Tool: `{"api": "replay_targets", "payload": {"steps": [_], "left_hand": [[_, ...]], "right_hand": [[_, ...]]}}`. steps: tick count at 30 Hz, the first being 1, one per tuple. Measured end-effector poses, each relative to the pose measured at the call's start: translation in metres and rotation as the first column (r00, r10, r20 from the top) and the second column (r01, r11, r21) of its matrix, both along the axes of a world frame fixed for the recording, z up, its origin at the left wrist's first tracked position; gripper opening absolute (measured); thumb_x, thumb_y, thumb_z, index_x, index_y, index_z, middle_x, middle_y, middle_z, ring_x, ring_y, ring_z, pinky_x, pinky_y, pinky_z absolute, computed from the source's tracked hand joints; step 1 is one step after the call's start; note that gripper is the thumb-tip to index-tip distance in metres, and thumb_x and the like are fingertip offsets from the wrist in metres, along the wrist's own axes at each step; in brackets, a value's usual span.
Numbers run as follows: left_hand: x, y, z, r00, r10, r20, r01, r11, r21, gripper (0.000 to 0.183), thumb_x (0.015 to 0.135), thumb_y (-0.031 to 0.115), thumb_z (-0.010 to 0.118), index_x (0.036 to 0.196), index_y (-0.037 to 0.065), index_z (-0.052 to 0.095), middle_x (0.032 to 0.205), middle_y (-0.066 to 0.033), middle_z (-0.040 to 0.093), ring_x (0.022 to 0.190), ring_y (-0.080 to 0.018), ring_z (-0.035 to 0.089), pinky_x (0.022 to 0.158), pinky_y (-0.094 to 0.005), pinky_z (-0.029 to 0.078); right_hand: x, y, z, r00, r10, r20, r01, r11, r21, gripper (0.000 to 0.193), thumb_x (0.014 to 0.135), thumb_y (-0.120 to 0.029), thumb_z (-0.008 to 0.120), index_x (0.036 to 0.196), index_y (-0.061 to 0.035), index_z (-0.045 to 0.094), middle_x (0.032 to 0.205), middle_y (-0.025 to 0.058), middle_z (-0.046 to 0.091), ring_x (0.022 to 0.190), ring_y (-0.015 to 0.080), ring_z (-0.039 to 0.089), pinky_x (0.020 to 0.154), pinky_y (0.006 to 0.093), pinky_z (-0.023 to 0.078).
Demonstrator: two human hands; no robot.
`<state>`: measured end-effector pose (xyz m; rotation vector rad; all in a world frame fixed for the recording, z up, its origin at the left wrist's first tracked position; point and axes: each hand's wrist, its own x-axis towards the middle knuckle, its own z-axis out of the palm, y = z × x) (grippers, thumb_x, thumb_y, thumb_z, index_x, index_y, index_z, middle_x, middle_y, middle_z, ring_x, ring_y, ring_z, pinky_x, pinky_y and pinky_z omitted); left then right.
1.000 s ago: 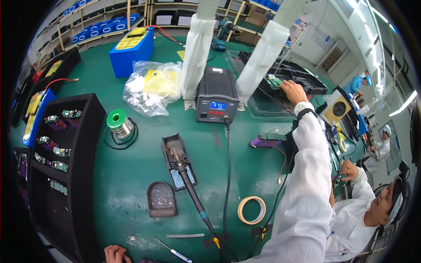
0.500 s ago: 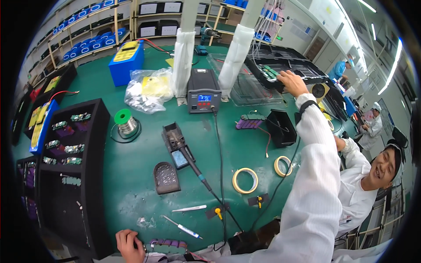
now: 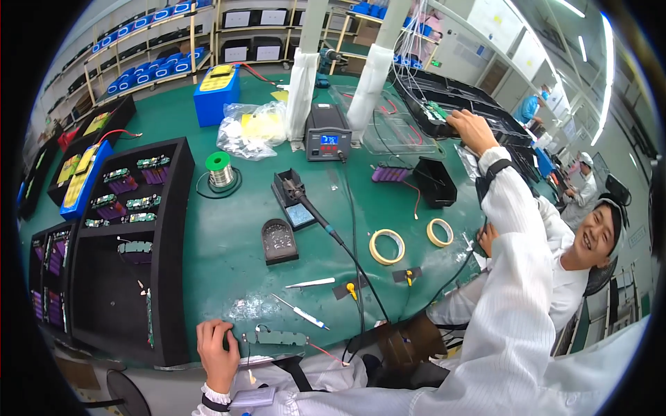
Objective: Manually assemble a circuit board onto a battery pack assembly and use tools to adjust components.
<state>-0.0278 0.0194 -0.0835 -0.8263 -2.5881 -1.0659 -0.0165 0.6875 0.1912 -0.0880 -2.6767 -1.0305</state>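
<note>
My right hand (image 3: 472, 130) reaches far across the green bench to a black tray (image 3: 485, 114) at the back right. Its fingers close on a small green circuit board (image 3: 436, 109) at the tray's edge. My left hand (image 3: 216, 344) rests palm down on the bench's front edge with its fingers loosely apart, holding nothing. Just right of it lies a long green circuit strip (image 3: 279, 338) with thin wires. Both arms are in white sleeves.
Mid-bench are a soldering station (image 3: 327, 139), an iron in its stand (image 3: 297, 197), a solder spool (image 3: 220, 166), two tape rolls (image 3: 386, 246), tweezers (image 3: 310, 283) and a purple battery pack (image 3: 392, 173). Black foam trays (image 3: 173, 229) stand left. A co-worker (image 3: 590, 243) sits right.
The view has pulled back and tilted down, so the near bench edge now shows. My left hand has come up onto that edge. My right hand stays at the black tray.
</note>
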Motion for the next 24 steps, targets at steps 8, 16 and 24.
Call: {"api": "replay_targets", "payload": {"steps": [8, 16, 24], "left_hand": [[0.001, -0.001, -0.002, 1.000, 0.012, -0.008, -0.012, 1.000, -0.019, 0.017, 0.075, -0.003, 0.065, 0.091, 0.002, 0.064, 0.097, -0.0142, 0.060, 0.096, -0.0361, 0.057, 0.080, -0.0453, 0.048], [0.005, 0.002, 0.012, 1.000, 0.005, -0.011, -0.006, 0.985, -0.170, 0.017, 0.083, -0.004, 0.062, 0.098, 0.000, 0.067, 0.103, -0.0192, 0.064, 0.098, -0.0417, 0.059, 0.086, -0.0484, 0.049], [0.002, 0.009, 0.016, 1.000, 0.025, 0.003, -0.024, 0.978, -0.206, 0.019, 0.081, -0.005, 0.064, 0.099, 0.001, 0.068, 0.104, -0.0181, 0.065, 0.099, -0.0410, 0.060, 0.087, -0.0489, 0.050]], "right_hand": [[-0.035, 0.039, -0.048, 0.998, -0.056, -0.020, 0.056, 0.998, 0.001, 0.016, 0.091, -0.014, 0.060, 0.105, -0.0152, 0.067, 0.106, 0.0031, 0.065, 0.105, 0.0250, 0.066, 0.074, 0.0389, 0.060], [-0.093, 0.074, -0.135, 0.992, -0.103, -0.066, 0.099, 0.993, -0.061, 0.015, 0.090, -0.015, 0.063, 0.103, -0.0153, 0.068, 0.106, 0.0029, 0.065, 0.106, 0.0258, 0.064, 0.074, 0.0378, 0.059], [-0.102, 0.106, -0.188, 0.996, -0.086, -0.021, 0.083, 0.992, -0.097, 0.010, 0.091, -0.017, 0.061, 0.095, -0.0135, 0.069, 0.100, 0.0035, 0.067, 0.094, 0.0254, 0.069, 0.071, 0.0386, 0.058]]}}
